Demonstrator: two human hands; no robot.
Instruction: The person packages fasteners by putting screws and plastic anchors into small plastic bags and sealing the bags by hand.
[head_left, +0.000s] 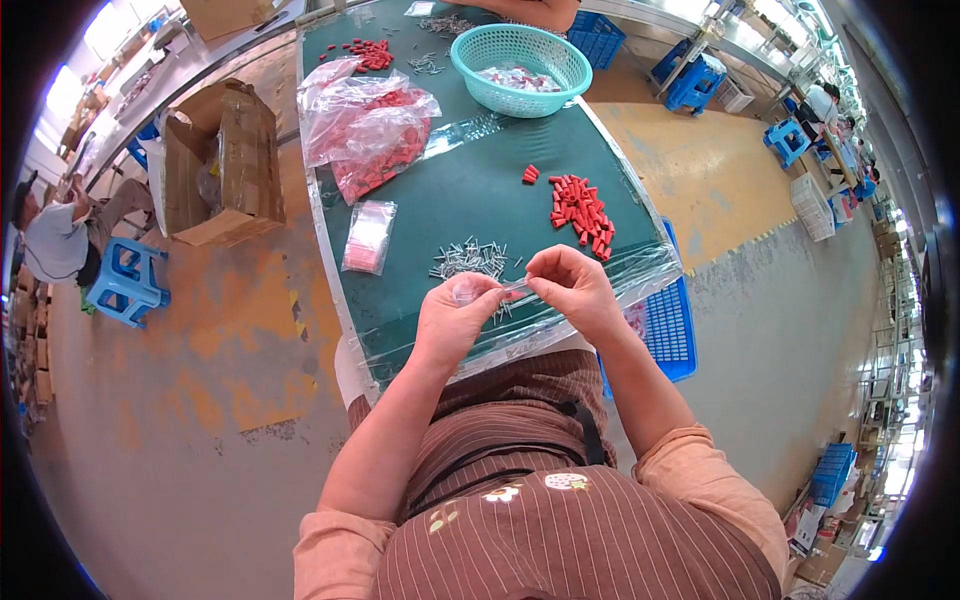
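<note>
Near the table's front edge, my left hand (pixel 452 318) and my right hand (pixel 580 292) pinch a small clear plastic bag (pixel 514 290) between thumbs and fingers. Part of the bag shows under my left fingers; whether anything is inside cannot be made out. Just beyond my left hand lies a loose pile of small silver screws or pins (pixel 468 258), partly hidden by that hand. Past my right hand is a heap of short red plastic sleeves (pixel 580 212). A stack of flat clear bags with a pink band (pixel 369 238) lies to the left.
The green table (pixel 470 185) also bears a large plastic bag of red sleeves (pixel 375 145) and a turquoise basket (pixel 521 72) holding small packets. Across the table rests another person's arm (pixel 530 10). A blue crate (pixel 668 325) stands below the right edge, a cardboard box (pixel 225 165) at left.
</note>
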